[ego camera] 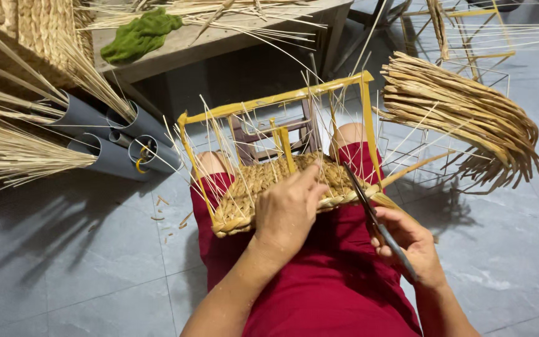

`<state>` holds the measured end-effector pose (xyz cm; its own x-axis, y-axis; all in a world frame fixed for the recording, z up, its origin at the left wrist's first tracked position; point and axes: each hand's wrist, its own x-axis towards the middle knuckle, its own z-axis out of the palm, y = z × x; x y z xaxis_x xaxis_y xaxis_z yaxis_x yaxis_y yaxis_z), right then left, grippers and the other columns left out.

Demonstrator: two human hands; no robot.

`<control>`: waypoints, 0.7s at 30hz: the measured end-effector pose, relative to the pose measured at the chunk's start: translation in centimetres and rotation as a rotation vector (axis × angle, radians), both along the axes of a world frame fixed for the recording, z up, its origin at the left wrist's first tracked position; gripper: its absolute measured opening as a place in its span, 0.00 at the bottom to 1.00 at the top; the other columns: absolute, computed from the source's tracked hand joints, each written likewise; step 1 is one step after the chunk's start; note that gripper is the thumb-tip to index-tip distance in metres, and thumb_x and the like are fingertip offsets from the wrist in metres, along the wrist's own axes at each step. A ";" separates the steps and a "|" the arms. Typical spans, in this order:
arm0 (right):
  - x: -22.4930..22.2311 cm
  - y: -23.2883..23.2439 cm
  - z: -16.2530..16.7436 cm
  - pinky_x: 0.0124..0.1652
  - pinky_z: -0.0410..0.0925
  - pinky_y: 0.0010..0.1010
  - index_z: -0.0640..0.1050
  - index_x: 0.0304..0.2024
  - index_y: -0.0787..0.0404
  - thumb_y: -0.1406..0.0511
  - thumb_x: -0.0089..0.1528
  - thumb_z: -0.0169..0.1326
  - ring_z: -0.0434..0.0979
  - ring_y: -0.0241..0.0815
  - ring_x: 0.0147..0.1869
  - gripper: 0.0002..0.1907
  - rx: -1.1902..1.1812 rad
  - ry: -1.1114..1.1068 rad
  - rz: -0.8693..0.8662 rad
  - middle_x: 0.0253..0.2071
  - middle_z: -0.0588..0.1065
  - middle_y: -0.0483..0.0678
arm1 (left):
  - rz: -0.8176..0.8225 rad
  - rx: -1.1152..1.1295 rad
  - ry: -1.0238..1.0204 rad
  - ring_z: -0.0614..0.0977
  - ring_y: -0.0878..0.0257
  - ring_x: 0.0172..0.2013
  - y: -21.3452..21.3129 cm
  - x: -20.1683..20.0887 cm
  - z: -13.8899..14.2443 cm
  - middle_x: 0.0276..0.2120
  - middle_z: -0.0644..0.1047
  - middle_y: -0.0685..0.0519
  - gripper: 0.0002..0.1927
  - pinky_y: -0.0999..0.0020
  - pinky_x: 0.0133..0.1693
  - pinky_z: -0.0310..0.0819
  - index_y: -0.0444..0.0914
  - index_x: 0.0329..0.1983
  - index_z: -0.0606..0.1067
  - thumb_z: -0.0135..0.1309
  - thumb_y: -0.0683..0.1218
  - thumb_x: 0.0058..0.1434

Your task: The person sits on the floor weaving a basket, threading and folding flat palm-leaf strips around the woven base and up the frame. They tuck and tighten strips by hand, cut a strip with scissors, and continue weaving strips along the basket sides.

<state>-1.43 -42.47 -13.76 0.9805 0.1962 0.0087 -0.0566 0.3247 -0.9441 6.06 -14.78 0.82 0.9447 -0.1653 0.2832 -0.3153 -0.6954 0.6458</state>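
No packages, labels or signs show anywhere here; what fills the place is raw weaving stuff. At the upper left, grey plastic pipes lie on their sides with bunches of pale straw sticking out of them. Behind them stands a wooden tabletop carrying loose reeds and a green cloth. At the right a thick bundle of flat dried leaves hangs over bare wire frames. The floor is grey tile, with a few clipped bits of fibre scattered near the person's knee.

The person sits with a red garment over the lap. On the lap rests a half-woven basket: a yellow rectangular frame rises from it, thin stakes stand up between the bars, and braided fibre covers the lower part.

The left hand lies flat on the woven side, fingers closed down against the braid and pressing on it, so its grip is shut on the basket wall. The right hand is wrapped around the handles of dark scissors; the blades point up and away toward the basket's right corner, just beside the left hand's fingertips. Whether the blades touch the weave cannot be told.
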 end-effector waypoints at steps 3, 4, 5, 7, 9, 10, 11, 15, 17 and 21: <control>-0.2 0.6 0.2 0.38 0.70 0.25 0.70 0.65 0.69 0.67 0.56 0.68 0.75 0.38 0.43 0.36 0.027 0.069 -0.045 0.47 0.75 0.51 | 0.051 -0.156 0.016 0.87 0.56 0.29 0.1 0.1 -0.8 0.33 0.84 0.52 0.09 0.61 0.31 0.80 0.39 0.47 0.77 0.57 0.46 0.66; -0.3 0.7 0.1 0.34 0.69 0.24 0.70 0.65 0.69 0.67 0.55 0.68 0.75 0.37 0.41 0.37 0.050 0.093 -0.056 0.45 0.75 0.51 | 0.074 -0.157 0.017 0.87 0.56 0.28 0.0 -0.1 -1.0 0.30 0.83 0.52 0.08 0.61 0.30 0.80 0.39 0.46 0.75 0.56 0.45 0.67; -0.3 0.8 0.1 0.30 0.68 0.23 0.70 0.66 0.69 0.67 0.55 0.68 0.74 0.37 0.40 0.38 0.073 0.120 -0.065 0.44 0.75 0.51 | 0.100 -0.158 0.020 0.87 0.56 0.27 0.0 -0.3 -1.1 0.27 0.83 0.52 0.07 0.61 0.29 0.79 0.38 0.45 0.73 0.55 0.45 0.68; -0.4 0.9 -0.1 0.29 0.67 0.21 0.69 0.65 0.69 0.64 0.55 0.68 0.74 0.35 0.40 0.39 0.078 0.131 -0.078 0.46 0.75 0.50 | 0.116 -0.147 -0.066 0.86 0.55 0.26 -0.2 -0.4 -1.2 0.28 0.82 0.51 0.07 0.61 0.28 0.78 0.38 0.46 0.71 0.55 0.43 0.69; -0.6 0.9 -0.2 0.29 0.65 0.20 0.69 0.66 0.70 0.60 0.55 0.69 0.73 0.34 0.38 0.40 0.101 0.112 -0.081 0.45 0.75 0.50 | 0.142 -0.160 -0.054 0.85 0.56 0.24 -0.3 -0.5 -1.2 0.26 0.81 0.51 0.11 0.63 0.26 0.77 0.37 0.50 0.69 0.55 0.43 0.68; -0.7 0.9 -0.2 0.28 0.64 0.19 0.69 0.66 0.70 0.58 0.56 0.69 0.72 0.33 0.36 0.41 0.120 0.090 -0.076 0.43 0.75 0.51 | 0.161 -0.179 0.004 0.84 0.57 0.23 -0.2 -0.5 -1.3 0.25 0.81 0.51 0.14 0.64 0.25 0.76 0.36 0.53 0.68 0.56 0.43 0.68; -0.9 0.9 -0.2 0.28 0.63 0.18 0.69 0.67 0.71 0.56 0.56 0.70 0.72 0.33 0.34 0.43 0.140 0.066 -0.074 0.42 0.75 0.52 | 0.177 -0.197 0.060 0.84 0.58 0.22 -0.1 -0.5 -1.3 0.24 0.81 0.51 0.18 0.64 0.23 0.75 0.35 0.57 0.68 0.56 0.43 0.67; -1.2 1.2 0.3 0.24 0.60 0.19 0.68 0.67 0.68 0.54 0.55 0.71 0.68 0.32 0.30 0.45 0.193 0.056 -0.103 0.36 0.73 0.51 | 0.117 -0.213 -0.378 0.82 0.61 0.36 0.3 -1.3 -1.5 0.49 0.78 0.45 0.23 0.70 0.37 0.79 0.33 0.63 0.68 0.59 0.43 0.68; -1.2 1.5 0.6 0.21 0.58 0.18 0.69 0.67 0.68 0.54 0.54 0.71 0.66 0.30 0.27 0.45 0.208 0.092 -0.145 0.34 0.72 0.50 | 0.053 -0.085 -0.659 0.81 0.58 0.58 0.0 -1.2 -1.9 0.58 0.76 0.49 0.18 0.67 0.57 0.84 0.38 0.65 0.71 0.57 0.41 0.74; -1.0 1.8 1.1 0.23 0.59 0.19 0.68 0.66 0.68 0.54 0.56 0.70 0.67 0.32 0.28 0.43 0.253 0.077 -0.128 0.35 0.73 0.51 | -0.193 0.179 -0.548 0.69 0.52 0.69 -2.3 -2.6 -2.6 0.67 0.72 0.49 0.24 0.54 0.70 0.58 0.39 0.67 0.71 0.57 0.43 0.68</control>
<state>-2.47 -40.65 -12.67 0.9969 0.0717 -0.0337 -0.0681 0.5580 -0.8270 3.50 -17.04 -1.76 0.6171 -0.4089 0.6723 -0.7002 -0.6751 0.2321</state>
